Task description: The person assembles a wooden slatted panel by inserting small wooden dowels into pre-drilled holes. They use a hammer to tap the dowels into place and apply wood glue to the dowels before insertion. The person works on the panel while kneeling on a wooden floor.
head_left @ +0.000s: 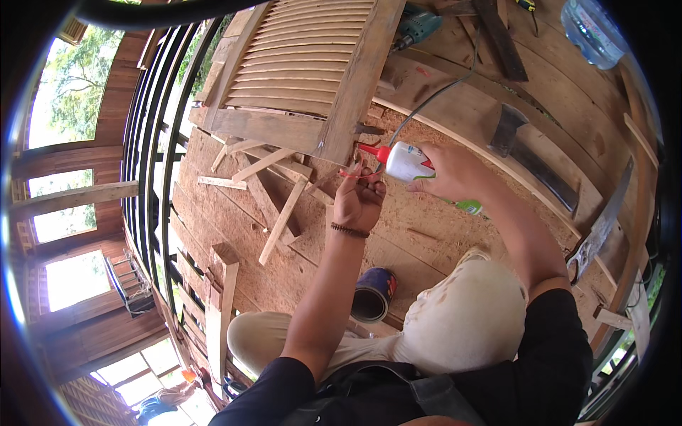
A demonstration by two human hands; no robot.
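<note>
- Right grip (pixel 446 172) around a red-nozzled white bottle (pixel 406 162)
- Left grip (pixel 360 199) near the slatted wooden panel (pixel 302 78)
- Open blue can (pixel 383 282) between the knees (pixel 465 312)
</note>
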